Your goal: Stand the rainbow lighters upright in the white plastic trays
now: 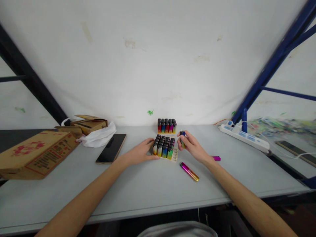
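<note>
A pale tray holds several upright lighters with black tops; a column of round slots at its right side shows no lighters. My left hand rests at the tray's left side, thumb and fingers spread around its edge. To the right of the tray, my right hand pinches a blue and yellow lighter, held upright. Behind stands a second block of lighters. One pink and gold lighter lies on the table in front, and another pink lighter lies partly behind my right forearm.
A black phone, a white plastic bag and cardboard boxes are on the left of the grey table. On the right lies a white power strip with cables, near a blue metal frame. A white wall is behind.
</note>
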### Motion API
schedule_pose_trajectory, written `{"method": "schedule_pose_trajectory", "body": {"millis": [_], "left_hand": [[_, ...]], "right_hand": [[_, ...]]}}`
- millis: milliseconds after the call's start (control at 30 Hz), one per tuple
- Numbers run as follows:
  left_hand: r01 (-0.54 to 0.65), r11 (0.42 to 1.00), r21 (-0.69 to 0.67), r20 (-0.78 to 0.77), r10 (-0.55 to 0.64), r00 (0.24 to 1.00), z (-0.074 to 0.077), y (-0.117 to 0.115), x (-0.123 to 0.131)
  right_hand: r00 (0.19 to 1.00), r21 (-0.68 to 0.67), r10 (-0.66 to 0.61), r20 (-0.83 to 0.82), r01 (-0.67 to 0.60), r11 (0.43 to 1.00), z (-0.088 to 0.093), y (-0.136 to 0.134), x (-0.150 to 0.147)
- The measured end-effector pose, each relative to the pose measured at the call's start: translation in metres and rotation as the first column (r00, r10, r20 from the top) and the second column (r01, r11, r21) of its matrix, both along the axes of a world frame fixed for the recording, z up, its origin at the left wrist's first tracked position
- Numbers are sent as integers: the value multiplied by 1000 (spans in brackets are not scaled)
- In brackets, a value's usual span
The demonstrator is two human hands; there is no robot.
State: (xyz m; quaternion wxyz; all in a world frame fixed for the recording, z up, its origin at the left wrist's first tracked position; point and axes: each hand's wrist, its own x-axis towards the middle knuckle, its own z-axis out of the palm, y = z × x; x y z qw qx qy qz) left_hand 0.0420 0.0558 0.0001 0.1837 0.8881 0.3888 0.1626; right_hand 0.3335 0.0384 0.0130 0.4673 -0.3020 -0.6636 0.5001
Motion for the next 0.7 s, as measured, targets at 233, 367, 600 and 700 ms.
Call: {"method": "schedule_pose_trajectory", "body": {"millis": [233, 367, 600, 700], "left_hand": [[2, 1000, 24, -28, -2, 1000, -2, 2, -1], [-12, 1000, 2, -51, 12, 999, 0, 1, -1], [-17, 1000, -7, -10, 17, 1000, -1, 1, 0], [-7, 1000, 3, -3, 7, 1000, -1, 1, 0]], "right_hand": [[883, 259, -329, 336, 249, 933, -6, -5, 0], [804, 338, -450, 388, 330, 881, -6, -6, -2], [784, 301, -448, 429, 343, 890, -14, -5, -3], [785, 302, -441, 434, 335, 893, -14, -6, -3]]}}
